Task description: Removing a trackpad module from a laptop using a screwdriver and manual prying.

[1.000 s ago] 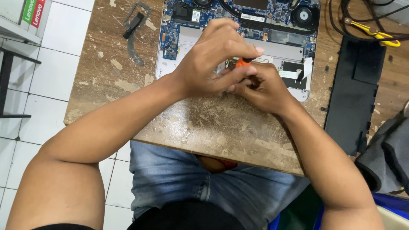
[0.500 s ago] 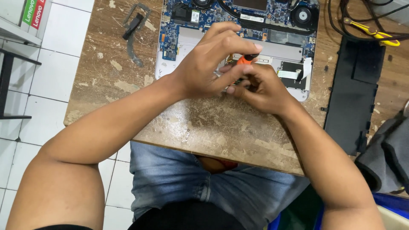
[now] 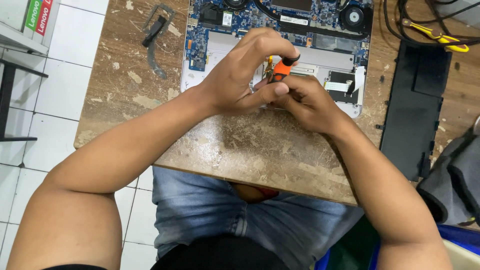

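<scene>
One opened laptop [image 3: 280,45] lies bottom-up at the far edge of one worn wooden table [image 3: 260,150], its inner shell showing one blue circuit board [image 3: 250,22], two round fans – one at top right [image 3: 352,17], the other cut off at the top edge – and one white ribbon cable [image 3: 342,86] near the right side. Two hands meet over the laptop's near edge. The left hand [image 3: 245,75] curls over from the left, thumb and fingers pinched narrow around one orange-and-black screwdriver [image 3: 282,69], the handle poking up between the fingertips. The right hand [image 3: 307,102] sits just below and touching it, fingers closed on the lower part of the same screwdriver – the tip is hidden under the hands, so where it lands cannot be told. Left of the laptop lies one bent grey metal bracket [image 3: 155,37] on the tabletop. Right of the laptop rests one flat black panel [image 3: 415,110], and beyond it one tool with yellow handles [image 3: 435,36] among black cables [image 3: 400,20]. Blue jeans [image 3: 225,215] show below the table edge, white floor tiles [image 3: 55,90] to the left.
</scene>
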